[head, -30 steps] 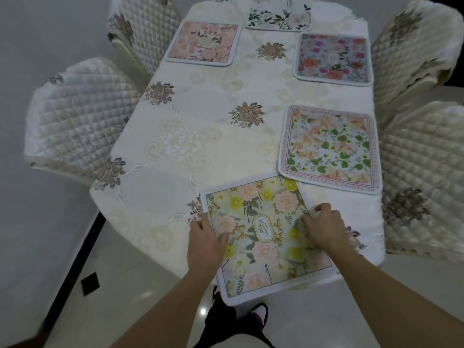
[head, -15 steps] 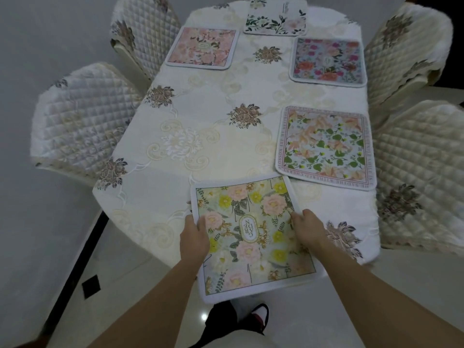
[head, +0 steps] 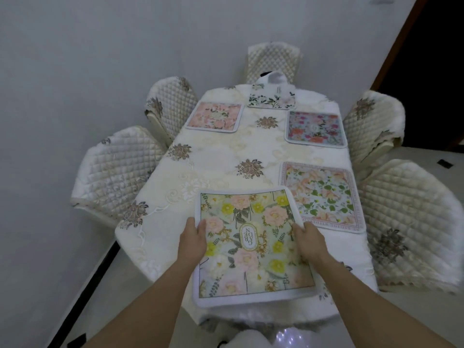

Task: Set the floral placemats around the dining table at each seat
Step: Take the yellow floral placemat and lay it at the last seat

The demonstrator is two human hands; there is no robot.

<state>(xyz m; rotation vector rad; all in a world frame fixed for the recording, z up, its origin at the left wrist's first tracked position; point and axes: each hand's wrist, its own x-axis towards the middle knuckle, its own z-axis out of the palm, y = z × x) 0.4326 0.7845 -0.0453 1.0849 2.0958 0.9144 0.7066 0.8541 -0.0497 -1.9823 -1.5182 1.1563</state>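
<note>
left hand, right hand, both gripping

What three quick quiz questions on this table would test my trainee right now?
1. True or false: both hands grip the yellow-flowered placemat.
2. How many placemats lie on the table, counting the held one?
3. Which seat has no placemat yet? A) near left chair B) far right chair C) far end chair

Key: 1 true, left hand and right hand on its side edges; 2 five; 3 A.
</note>
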